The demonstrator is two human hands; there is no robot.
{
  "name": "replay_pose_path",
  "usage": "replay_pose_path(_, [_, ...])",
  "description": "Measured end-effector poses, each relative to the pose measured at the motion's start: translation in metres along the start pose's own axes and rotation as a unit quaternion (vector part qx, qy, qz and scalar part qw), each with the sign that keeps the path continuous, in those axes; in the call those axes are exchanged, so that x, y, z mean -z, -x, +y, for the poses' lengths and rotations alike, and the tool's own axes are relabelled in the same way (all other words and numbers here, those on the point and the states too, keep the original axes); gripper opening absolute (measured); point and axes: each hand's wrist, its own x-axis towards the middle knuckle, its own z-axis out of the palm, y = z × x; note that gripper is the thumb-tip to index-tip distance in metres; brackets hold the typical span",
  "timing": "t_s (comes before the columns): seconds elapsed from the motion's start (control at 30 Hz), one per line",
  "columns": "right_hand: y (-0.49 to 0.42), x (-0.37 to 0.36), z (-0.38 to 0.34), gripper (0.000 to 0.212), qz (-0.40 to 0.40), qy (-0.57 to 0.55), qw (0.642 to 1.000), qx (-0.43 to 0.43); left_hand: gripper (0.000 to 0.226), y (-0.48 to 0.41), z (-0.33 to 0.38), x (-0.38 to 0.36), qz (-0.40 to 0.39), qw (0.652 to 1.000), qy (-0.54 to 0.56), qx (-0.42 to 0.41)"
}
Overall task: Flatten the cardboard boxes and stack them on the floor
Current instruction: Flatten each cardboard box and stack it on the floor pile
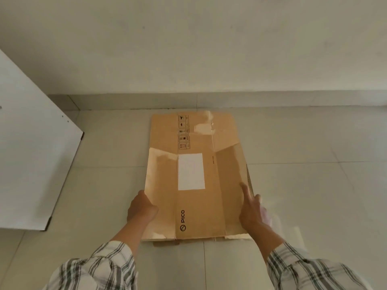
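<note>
Head view: a flat brown cardboard box (226,174) with a white paper label (191,171) lies on the pale tiled floor (303,185). The far end of the box is near the grey wall (209,49).

The left hand (141,208) holds the left edge of the box, with its fingers curled round that edge. The right hand (251,208) is at the right edge of the box. One of its fingers lies straight on top of the cardboard. The other fingers are blurry, so I cannot tell if they grip.

A big white flat board (31,153) is to the left of the box, well apart from it.
</note>
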Motion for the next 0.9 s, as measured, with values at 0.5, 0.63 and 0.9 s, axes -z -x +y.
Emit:
replay_pose_path(0.5, [0.005, 0.005, -0.003, 0.082, -0.117, 0.173, 0.978, 0.018, 0.079, 0.002, 0.006, -0.003, -0.148, 0.965, -0.216, -0.028])
replay_pose_path(0.63, [0.055, 0.081, -0.037, 0.076, -0.103, 0.134, 0.984, 0.063, 0.073, 0.061, 0.023, 0.048, -0.14, 0.974, -0.159, -0.078])
replay_pose_path(0.9, [0.193, 0.301, -0.117, 0.061, -0.032, 0.089, 0.986, 0.136, 0.081, 0.247, 0.093, 0.227, -0.111, 0.98, -0.111, -0.119])
